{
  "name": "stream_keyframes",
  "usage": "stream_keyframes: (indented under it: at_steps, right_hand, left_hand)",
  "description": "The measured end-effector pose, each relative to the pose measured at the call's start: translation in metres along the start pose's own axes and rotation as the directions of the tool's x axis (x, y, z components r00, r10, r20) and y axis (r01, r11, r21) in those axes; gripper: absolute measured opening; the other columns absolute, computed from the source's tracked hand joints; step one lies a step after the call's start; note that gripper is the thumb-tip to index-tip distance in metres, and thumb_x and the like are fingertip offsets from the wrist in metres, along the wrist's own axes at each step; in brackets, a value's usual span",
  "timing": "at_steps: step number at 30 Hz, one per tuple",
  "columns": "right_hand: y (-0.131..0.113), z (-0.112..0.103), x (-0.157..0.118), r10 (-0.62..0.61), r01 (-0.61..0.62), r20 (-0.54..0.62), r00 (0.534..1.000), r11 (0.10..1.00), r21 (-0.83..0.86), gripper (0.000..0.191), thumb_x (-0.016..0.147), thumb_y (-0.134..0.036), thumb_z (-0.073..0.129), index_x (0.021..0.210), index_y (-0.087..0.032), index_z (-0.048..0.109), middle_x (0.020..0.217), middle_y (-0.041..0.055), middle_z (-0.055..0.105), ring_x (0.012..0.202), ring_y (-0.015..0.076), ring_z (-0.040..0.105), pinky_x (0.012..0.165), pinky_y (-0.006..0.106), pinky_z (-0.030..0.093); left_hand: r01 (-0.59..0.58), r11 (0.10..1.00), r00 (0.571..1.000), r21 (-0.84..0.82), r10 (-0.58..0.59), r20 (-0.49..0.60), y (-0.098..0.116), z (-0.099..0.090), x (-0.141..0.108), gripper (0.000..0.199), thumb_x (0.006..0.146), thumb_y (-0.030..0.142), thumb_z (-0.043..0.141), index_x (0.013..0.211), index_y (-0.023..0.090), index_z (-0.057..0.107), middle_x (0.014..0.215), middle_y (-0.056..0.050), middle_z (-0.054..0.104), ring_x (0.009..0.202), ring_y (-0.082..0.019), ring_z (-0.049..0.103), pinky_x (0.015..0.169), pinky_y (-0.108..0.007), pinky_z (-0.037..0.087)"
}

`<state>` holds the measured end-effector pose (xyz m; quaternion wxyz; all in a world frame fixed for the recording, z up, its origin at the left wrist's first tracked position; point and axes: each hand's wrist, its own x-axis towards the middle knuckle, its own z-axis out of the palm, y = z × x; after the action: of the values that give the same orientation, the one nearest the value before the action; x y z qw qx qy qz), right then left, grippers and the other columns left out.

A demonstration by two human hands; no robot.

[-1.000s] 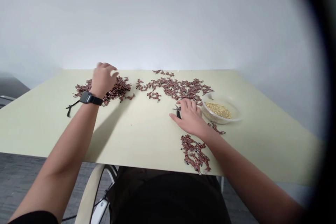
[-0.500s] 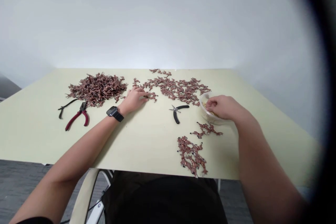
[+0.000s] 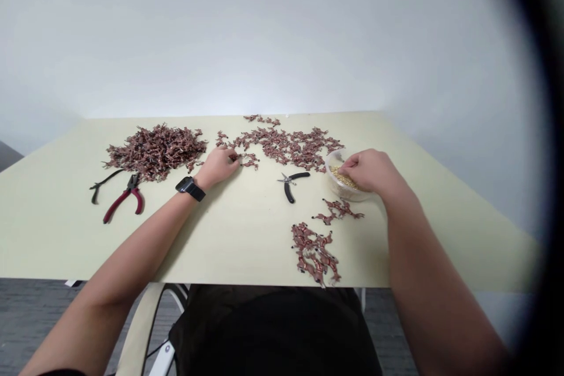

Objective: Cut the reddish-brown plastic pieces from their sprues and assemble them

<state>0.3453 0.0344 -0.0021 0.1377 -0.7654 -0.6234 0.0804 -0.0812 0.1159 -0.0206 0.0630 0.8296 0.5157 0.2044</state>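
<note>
My left hand (image 3: 220,165) rests on the table just left of a few small brown figures (image 3: 251,161); its fingers are curled together, and what they pinch, if anything, is too small to make out. Over the right side of a clear round tub (image 3: 348,192) is my right hand (image 3: 363,169), thumb and fingertips pressed together just above small gold-coloured pieces (image 3: 342,178). Anything between those fingertips is too small to tell. Many brown figures (image 3: 291,147) lie spread behind and between the hands.
A heap of brown figures (image 3: 154,151) is at the left, with red-handled pliers (image 3: 136,201) and a dark tool (image 3: 106,181) before it. Black-handled cutters (image 3: 288,188) lie mid-table. More figures (image 3: 315,249) lie near the front edge, others (image 3: 339,210) below the tub.
My right hand has risen a little from inside the tub, showing more gold pieces. The fingers of my left hand have drawn in from the figures. The whole view has shifted slightly.
</note>
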Motion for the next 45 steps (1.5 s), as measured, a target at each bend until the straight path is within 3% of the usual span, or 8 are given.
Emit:
stream_keyframes:
  at_steps: [13,18,21,25,29,34,38,45]
  right_hand:
    - [-0.019,-0.018,-0.017,0.181,-0.124,-0.114,0.977,0.913,0.389,0.011,0.084,-0.027,0.081,0.088,-0.019,0.087,0.074,0.0086,0.078,0.065,0.0197,0.069,0.064,0.032,0.053]
    - [-0.058,-0.023,-0.040,-0.009,0.063,-0.064,0.998,0.342,0.937,0.031,0.078,-0.040,0.093,0.095,-0.016,0.084,0.090,0.0115,0.082,0.074,0.0172,0.077,0.070,0.026,0.065]
    - [-0.089,-0.013,-0.056,-0.231,-0.075,0.113,0.966,0.166,0.983,0.030,0.077,-0.041,0.094,0.092,-0.017,0.084,0.091,0.0099,0.082,0.077,0.0155,0.078,0.070,0.023,0.065]
    - [-0.116,0.014,-0.071,-0.400,-0.196,0.251,0.882,0.174,0.965,0.031,0.082,-0.043,0.091,0.096,-0.017,0.084,0.090,0.0106,0.082,0.079,0.0178,0.079,0.075,0.027,0.067]
    - [-0.124,0.029,-0.078,-0.438,-0.192,0.265,0.859,0.205,0.960,0.049,0.089,-0.035,0.087,0.134,-0.020,0.075,0.091,0.0083,0.084,0.082,0.0203,0.080,0.081,0.035,0.069]
    - [-0.129,0.025,-0.084,-0.449,-0.191,0.319,0.835,0.307,0.932,0.063,0.096,-0.022,0.078,0.156,-0.026,0.059,0.088,0.0052,0.084,0.082,0.0207,0.081,0.086,0.039,0.069]
    - [-0.130,0.027,-0.084,-0.464,-0.246,0.361,0.809,0.292,0.924,0.068,0.094,-0.023,0.080,0.158,-0.027,0.057,0.085,0.0041,0.084,0.080,0.0205,0.081,0.083,0.037,0.069]
    - [-0.121,0.031,-0.077,-0.579,-0.359,0.458,0.675,0.284,0.889,0.075,0.093,-0.037,0.084,0.160,-0.018,0.054,0.091,0.0083,0.083,0.082,0.0187,0.081,0.080,0.029,0.068]
  left_hand:
    - [0.032,0.973,0.998,0.230,-0.042,0.041,0.002,0.003,-0.004,0.027,0.098,0.018,0.046,0.101,0.011,0.072,0.102,-0.019,0.069,0.093,-0.030,0.065,0.087,-0.040,0.051]
    - [0.099,0.972,0.995,0.212,-0.095,-0.028,0.001,0.002,-0.002,0.027,0.100,0.013,0.037,0.111,0.011,0.061,0.109,-0.021,0.067,0.099,-0.030,0.062,0.088,-0.041,0.048]
    - [0.185,0.983,0.981,0.005,-0.184,-0.060,0.022,-0.014,-0.007,0.017,0.103,0.019,0.039,0.097,0.018,0.055,0.090,-0.011,0.064,0.078,-0.023,0.056,0.071,-0.036,0.044]
    - [-0.045,0.871,0.992,-0.489,-0.018,-0.123,0.078,-0.036,-0.033,0.019,0.097,0.029,0.065,0.086,0.021,0.052,0.072,0.002,0.050,0.064,-0.014,0.043,0.061,-0.028,0.035]
    - [-0.137,0.829,0.990,-0.541,0.135,-0.044,0.118,-0.036,-0.059,0.022,0.093,0.041,0.078,0.102,0.021,0.075,0.059,0.007,0.040,0.055,-0.011,0.030,0.054,-0.027,0.025]
    - [-0.085,0.810,0.991,-0.581,0.128,0.033,0.119,-0.022,-0.066,0.023,0.093,0.042,0.078,0.101,0.022,0.086,0.056,0.004,0.056,0.053,-0.010,0.028,0.053,-0.027,0.026]
    - [-0.097,0.789,0.988,-0.607,0.148,0.035,0.113,-0.016,-0.065,0.019,0.093,0.037,0.078,0.099,0.022,0.087,0.073,-0.003,0.077,0.056,-0.011,0.047,0.057,-0.027,0.038]
    - [-0.080,0.689,0.985,-0.720,0.166,0.050,0.114,-0.019,-0.066,0.024,0.090,0.044,0.082,0.096,0.021,0.088,0.087,-0.008,0.082,0.070,-0.018,0.067,0.068,-0.030,0.050]
